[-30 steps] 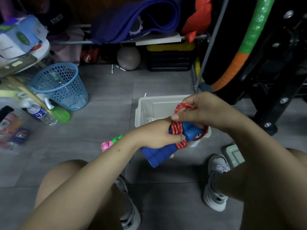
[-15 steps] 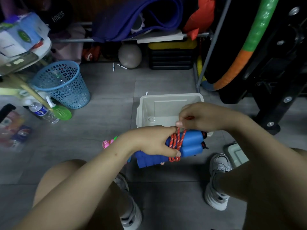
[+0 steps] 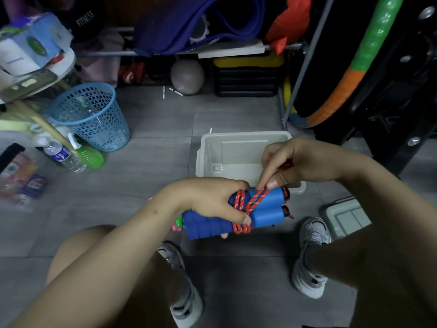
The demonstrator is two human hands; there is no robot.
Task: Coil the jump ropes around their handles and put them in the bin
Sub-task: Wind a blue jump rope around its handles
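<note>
Grey tiled floor, seen from above between two bare knees and a pair of white sneakers. At far centre, an open pale bin on the floor, nothing visible inside. At far left, a blue mesh wastebasket, with a water bottle lying near it. Just near of the bin, above the floor, two blue foam handles held side by side, red jump rope wound around their middle. Left hand curled around the handles, thumb pressing the coils. Right hand over the bin's near right corner, fingertips pinching a strand of the rope against the top handle. Peeking out behind the left wrist, a pink and green object, mostly hidden.
</note>
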